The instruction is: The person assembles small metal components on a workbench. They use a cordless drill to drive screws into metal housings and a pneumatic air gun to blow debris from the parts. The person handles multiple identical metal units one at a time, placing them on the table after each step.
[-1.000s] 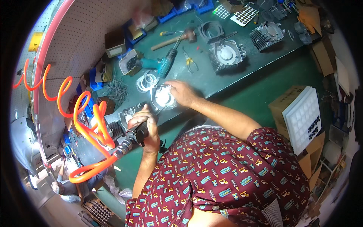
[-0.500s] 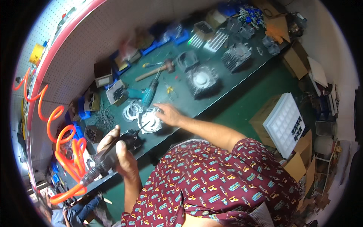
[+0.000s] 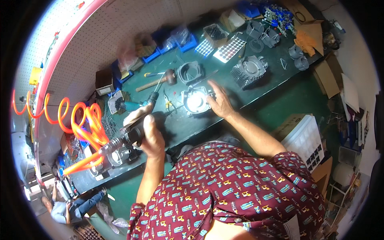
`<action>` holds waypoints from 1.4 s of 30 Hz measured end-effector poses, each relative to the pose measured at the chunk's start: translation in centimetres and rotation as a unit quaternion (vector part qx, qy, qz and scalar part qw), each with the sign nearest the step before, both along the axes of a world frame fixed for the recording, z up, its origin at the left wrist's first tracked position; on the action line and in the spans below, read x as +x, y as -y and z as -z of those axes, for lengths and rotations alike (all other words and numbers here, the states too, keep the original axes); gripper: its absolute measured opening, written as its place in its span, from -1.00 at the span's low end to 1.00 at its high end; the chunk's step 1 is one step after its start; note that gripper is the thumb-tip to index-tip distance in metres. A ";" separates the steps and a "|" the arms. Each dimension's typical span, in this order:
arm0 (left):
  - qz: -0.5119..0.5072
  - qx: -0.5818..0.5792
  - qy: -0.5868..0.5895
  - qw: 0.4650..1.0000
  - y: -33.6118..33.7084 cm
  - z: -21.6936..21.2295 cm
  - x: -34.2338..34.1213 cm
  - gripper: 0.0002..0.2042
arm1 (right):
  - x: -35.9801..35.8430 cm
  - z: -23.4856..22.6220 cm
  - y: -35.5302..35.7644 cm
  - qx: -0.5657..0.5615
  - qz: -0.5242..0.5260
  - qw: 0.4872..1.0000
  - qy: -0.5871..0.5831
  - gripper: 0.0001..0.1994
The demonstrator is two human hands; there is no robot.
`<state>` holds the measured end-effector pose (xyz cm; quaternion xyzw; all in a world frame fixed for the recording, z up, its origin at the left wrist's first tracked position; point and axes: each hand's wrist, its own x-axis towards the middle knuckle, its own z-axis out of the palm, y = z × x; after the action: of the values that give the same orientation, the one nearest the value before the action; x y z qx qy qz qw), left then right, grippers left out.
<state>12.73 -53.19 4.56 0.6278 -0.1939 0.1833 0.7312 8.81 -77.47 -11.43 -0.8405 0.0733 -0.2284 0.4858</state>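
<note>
A green bench (image 3: 276, 86) is running along a white pegboard wall (image 3: 120, 36) on the far side; boxes (image 3: 328, 76) are crowding the green floor (image 3: 280, 116) at right.

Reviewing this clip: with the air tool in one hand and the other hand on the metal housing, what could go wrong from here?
The right hand rests on the round metal housing, so the air tool gripped in the left hand could likely catch fingers if brought in. The coiled orange hose trails over bench clutter and might snag. The mallet and screwdriver lying close by could be knocked.
</note>
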 end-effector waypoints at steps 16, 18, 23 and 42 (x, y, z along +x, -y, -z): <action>-0.007 0.021 -0.031 0.999 4.8 1.6 -1.9 -0.71 | 0.8 2.2 0.3 0.077 -0.097 0.992 -0.035 -0.57; -0.017 0.022 -0.011 1.000 4.4 2.0 -1.5 -0.72 | 0.1 1.6 -0.7 0.081 -0.095 0.992 -0.031 -0.58; -0.045 0.045 0.001 0.998 5.2 2.4 0.3 -0.73 | 0.4 0.8 -0.7 0.066 -0.088 0.993 -0.030 -0.59; 0.160 0.130 -0.066 0.976 8.0 1.6 4.9 -0.70 | 0.5 3.3 -0.8 0.061 -0.142 0.987 -0.036 -0.37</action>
<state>17.58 -61.21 2.99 0.6888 -0.2657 -0.0047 0.6745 9.34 -76.67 -14.72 -0.8190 -0.0161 -0.1221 0.5604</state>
